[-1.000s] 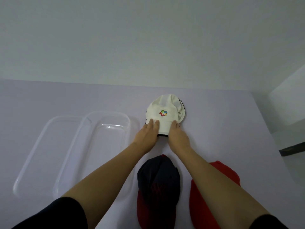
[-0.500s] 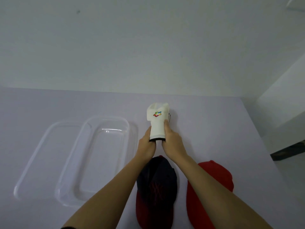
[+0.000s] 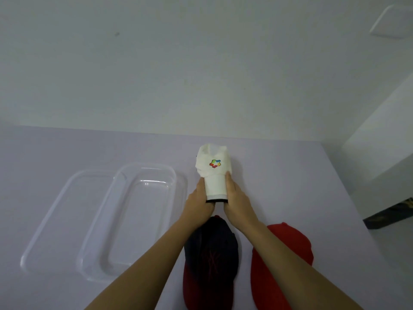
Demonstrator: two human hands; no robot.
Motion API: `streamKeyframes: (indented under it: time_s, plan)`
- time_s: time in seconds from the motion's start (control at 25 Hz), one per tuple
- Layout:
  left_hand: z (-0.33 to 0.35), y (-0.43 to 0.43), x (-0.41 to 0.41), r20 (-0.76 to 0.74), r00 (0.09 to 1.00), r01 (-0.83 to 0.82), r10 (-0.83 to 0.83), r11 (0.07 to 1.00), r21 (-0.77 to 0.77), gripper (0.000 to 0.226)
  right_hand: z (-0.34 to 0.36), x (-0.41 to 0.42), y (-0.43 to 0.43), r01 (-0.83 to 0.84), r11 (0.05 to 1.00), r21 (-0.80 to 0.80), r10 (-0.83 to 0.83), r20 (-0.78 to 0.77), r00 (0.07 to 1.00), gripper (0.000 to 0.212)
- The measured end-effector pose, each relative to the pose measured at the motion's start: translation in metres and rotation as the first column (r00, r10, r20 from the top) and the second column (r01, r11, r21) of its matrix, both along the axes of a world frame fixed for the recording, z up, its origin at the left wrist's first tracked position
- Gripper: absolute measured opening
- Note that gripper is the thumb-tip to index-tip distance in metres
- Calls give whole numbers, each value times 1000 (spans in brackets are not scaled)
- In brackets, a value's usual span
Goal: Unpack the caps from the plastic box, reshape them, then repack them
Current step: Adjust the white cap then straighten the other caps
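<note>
Both hands, left hand [image 3: 199, 203] and right hand [image 3: 237, 201], squeeze the white cap [image 3: 214, 173]'s brim between their fingers [image 3: 228, 180], crown pointing far.

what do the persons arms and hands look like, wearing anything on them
The left forearm and right forearm are bare right down to the bottom edge of the picture; no sleeve shows. The left hand and right hand are ungloved, with no ring, watch or bracelet visible.
</note>
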State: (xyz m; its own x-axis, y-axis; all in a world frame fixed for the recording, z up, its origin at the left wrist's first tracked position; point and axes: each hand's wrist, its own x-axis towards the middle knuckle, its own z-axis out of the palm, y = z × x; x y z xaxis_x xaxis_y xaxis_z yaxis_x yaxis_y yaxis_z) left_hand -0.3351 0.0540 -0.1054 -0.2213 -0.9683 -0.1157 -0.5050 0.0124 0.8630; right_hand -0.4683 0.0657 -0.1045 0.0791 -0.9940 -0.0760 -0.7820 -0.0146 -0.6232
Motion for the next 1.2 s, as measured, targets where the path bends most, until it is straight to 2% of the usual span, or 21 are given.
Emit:
streamKeyframes:
  time_s: [0.08,0.12,0.16,0.28,0.32,0.44,0.52,0.64,0.68,0.72,0.76,0.8,0.84,0.88,0.92,1.0,1.04,1.12,1.2]
  plan:
    - [10,-2,11,120,968,206,-219,972,112,75,-6,-11,6,-3,997,-77,-1,-55,998,77]
    - [17,-3,16,153,952,242,-264,959,150,83,-10,-17,10,-19,987,-160,4,-93,996,81]
    - [25,-7,21,162,960,205,-227,969,138,83,-14,-23,14,-37,973,-230,8,-129,992,84]
    - [46,-23,31,97,992,-67,77,992,-110,68,-14,-28,24,-34,949,-313,-28,-191,981,92]
    - [53,-28,32,70,993,-84,95,985,-152,61,-11,-26,28,-32,941,-337,-36,-195,980,94]
    - [68,-38,26,42,999,3,1,993,-115,45,-8,-17,32,-45,925,-376,-29,-189,982,98]
    - [78,-37,21,32,999,18,-13,989,-145,31,-4,-11,32,-40,915,-402,-24,-154,988,95]
    - [85,-38,20,17,999,-43,50,963,-265,35,2,-9,32,-47,914,-403,-7,-132,991,102]
    - [87,-38,21,11,997,-74,81,953,-293,36,2,-11,31,32,928,-370,-66,-78,995,100]
    - [90,-37,23,-20,995,-101,99,952,-289,37,2,-12,28,180,933,-310,-169,62,984,94]
    - [93,-36,25,-92,991,-122,102,962,-245,38,8,-11,24,354,920,-167,-302,274,913,90]
    - [98,-35,26,-188,978,-127,94,977,-172,38,17,-11,21,440,897,43,-405,480,778,96]
    - [101,-36,26,-281,955,-124,91,987,-103,38,22,-12,18,426,880,211,-453,643,618,109]
    - [104,-36,26,-351,931,-125,97,991,-56,37,23,-14,16,331,886,326,-455,754,474,111]
    - [106,-38,26,-376,920,-135,108,990,-46,38,28,-13,15,236,897,373,-439,816,376,100]
    - [106,-40,25,-300,946,-164,122,979,-119,42,36,-9,15,88,900,428,-436,887,152,80]
    - [106,-40,25,-224,966,-171,127,967,-188,42,39,-7,16,3,885,466,-466,883,61,81]
    - [103,-40,25,-92,987,-152,129,931,-331,43,45,-4,19,-155,884,440,-449,893,-24,84]
    - [99,-42,25,9,993,-106,121,896,-432,45,45,-1,21,-149,910,387,-389,921,15,69]
